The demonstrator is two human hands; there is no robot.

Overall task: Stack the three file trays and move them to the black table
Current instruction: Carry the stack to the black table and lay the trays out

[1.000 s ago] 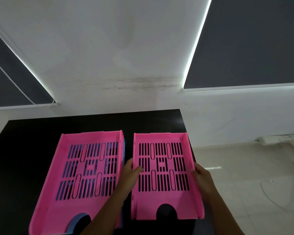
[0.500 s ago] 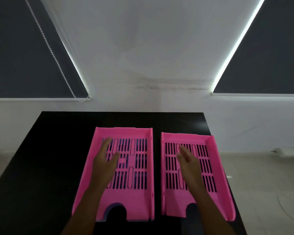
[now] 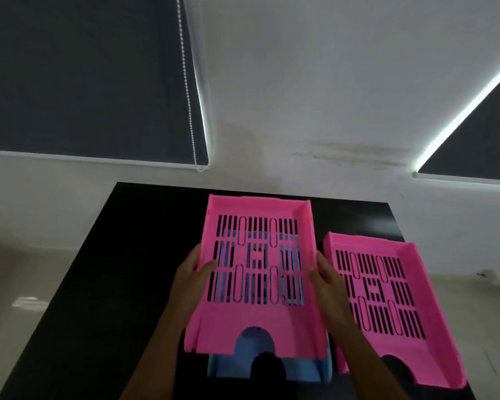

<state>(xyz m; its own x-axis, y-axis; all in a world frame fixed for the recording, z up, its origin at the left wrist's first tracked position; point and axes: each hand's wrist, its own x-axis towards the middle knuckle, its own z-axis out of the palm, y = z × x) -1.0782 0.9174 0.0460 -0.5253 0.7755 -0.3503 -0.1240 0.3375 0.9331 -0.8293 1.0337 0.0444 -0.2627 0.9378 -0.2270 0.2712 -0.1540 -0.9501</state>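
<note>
On the black table [image 3: 104, 284] a pink slotted file tray [image 3: 254, 321] is held raised and tilted over a blue file tray [image 3: 272, 368], whose front edge shows below it. My left hand [image 3: 192, 277] grips this pink tray's left wall. My right hand [image 3: 326, 277] grips its right wall. A second pink file tray [image 3: 387, 327] lies flat on the table just to the right, beside my right forearm.
The table's right edge runs close to the second pink tray. Behind the table is a white wall with two dark roller blinds [image 3: 84, 76]; a bead chain [image 3: 186, 82] hangs from the left one. Pale floor lies on both sides.
Both hands left the tray floors and took hold of the left pink tray by its side walls. That tray has risen off the blue tray. My view swung to the left.
</note>
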